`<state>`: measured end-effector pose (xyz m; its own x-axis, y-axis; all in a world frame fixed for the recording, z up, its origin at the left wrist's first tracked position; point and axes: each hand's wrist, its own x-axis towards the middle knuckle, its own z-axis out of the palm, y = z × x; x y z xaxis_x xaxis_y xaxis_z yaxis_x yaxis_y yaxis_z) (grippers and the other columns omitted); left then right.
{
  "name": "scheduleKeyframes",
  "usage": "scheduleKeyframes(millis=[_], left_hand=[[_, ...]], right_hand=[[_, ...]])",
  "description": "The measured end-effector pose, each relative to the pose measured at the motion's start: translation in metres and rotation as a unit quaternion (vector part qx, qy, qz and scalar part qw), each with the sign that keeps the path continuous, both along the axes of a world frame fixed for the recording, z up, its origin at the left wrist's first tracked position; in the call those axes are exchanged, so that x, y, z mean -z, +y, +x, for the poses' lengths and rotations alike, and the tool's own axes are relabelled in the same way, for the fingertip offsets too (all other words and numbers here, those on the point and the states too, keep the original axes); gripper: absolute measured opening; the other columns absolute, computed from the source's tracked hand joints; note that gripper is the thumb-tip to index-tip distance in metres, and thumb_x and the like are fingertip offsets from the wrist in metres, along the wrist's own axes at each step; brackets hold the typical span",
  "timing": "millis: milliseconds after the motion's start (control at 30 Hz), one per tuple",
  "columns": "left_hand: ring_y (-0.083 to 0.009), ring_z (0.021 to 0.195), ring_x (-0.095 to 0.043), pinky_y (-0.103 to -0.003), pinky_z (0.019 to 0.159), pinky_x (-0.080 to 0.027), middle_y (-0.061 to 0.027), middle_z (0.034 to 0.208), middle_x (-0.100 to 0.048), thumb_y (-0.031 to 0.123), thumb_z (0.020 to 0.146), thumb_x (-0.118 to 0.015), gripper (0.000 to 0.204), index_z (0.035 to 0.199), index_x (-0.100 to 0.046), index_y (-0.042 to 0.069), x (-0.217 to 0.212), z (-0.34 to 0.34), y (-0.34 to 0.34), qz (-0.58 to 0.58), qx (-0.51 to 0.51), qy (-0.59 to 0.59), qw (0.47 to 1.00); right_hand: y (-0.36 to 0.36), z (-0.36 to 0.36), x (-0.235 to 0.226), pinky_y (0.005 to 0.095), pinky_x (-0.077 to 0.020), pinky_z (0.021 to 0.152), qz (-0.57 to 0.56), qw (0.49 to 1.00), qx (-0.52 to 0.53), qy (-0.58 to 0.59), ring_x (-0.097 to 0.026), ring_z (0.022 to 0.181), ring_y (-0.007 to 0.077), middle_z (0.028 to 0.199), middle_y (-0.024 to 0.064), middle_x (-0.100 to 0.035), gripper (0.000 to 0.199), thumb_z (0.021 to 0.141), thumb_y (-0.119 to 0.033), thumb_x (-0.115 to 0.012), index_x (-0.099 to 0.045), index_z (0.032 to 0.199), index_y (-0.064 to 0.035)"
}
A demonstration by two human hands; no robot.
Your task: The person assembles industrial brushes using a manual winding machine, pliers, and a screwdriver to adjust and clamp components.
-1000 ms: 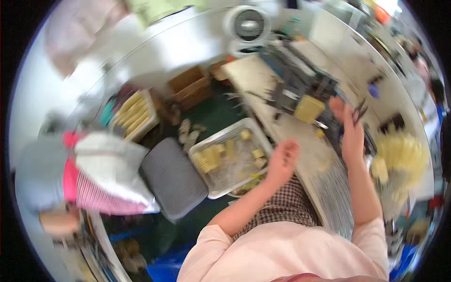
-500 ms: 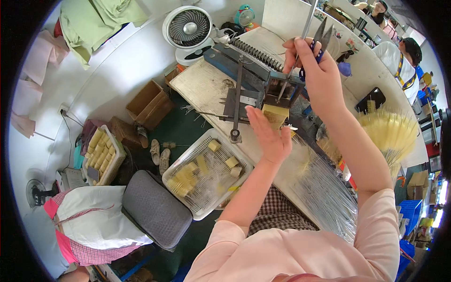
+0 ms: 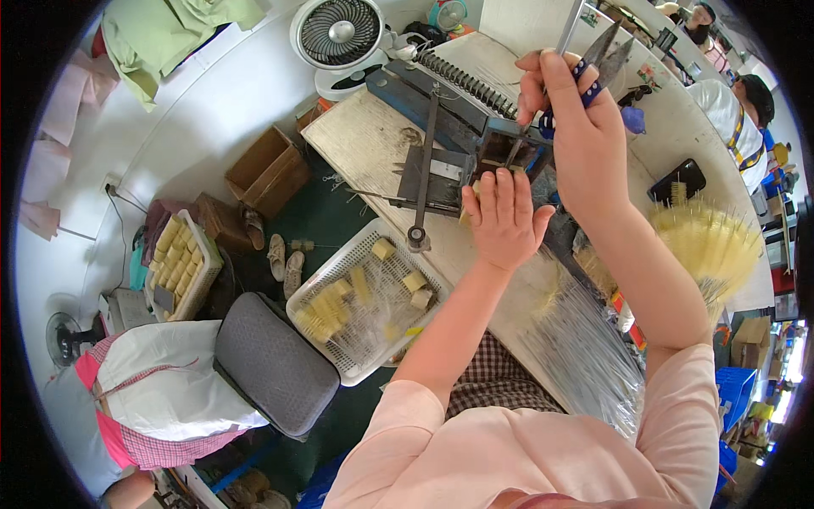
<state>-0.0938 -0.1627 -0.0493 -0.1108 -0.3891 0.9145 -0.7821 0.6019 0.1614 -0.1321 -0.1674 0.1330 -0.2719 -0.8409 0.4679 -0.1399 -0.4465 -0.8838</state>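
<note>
Head view. The right hand (image 3: 585, 127) is raised over the far part of the workbench (image 3: 365, 144), its fingers closed around the blue-wrapped handles of a pair of scissors (image 3: 598, 64); the blades point up and away, slightly parted, their long axis running near-to-far. The left hand (image 3: 502, 222) lies nearer and lower, fingers extended and spread, palm down on a yellow block (image 3: 471, 197) just beside the dark metal jig (image 3: 441, 165); whether it grips the block cannot be told. The scissors stand far and right of the left fingers. A white mesh basket (image 3: 335, 352) of yellow blocks sits near left, below the bench.
</note>
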Motion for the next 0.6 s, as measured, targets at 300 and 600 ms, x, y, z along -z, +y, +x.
scheduleKeyframes(millis=[300,600], left_hand=[[-0.0419,0.131,-0.016,-0.053,0.105,-0.013,-0.0241,0.141,-0.02,0.039,0.09,-0.041,0.063,0.134,-0.027,-0.003,0.029,0.078,0.064,0.099,0.206,0.113,0.967],[-0.0234,0.13,-0.027,-0.037,0.106,-0.02,-0.0132,0.14,-0.026,0.037,0.096,-0.031,0.055,0.135,-0.024,0.0,0.019,0.029,0.085,0.433,0.264,0.674,0.537]], right_hand=[[0.064,-0.049,0.011,0.0251,-0.0388,0.082,0.013,0.994,0.091,0.064,-0.052,0.088,0.0106,0.099,0.0057,-0.062,0.035,0.096,-0.026,-0.038,-0.054,0.113,-0.0003],[0.199,-0.056,0.133,0.0281,-0.0413,0.078,0.302,0.95,0.061,-0.044,-0.055,0.084,0.0147,0.094,0.0079,-0.06,0.038,0.097,-0.028,-0.034,-0.05,0.115,0.0015]])
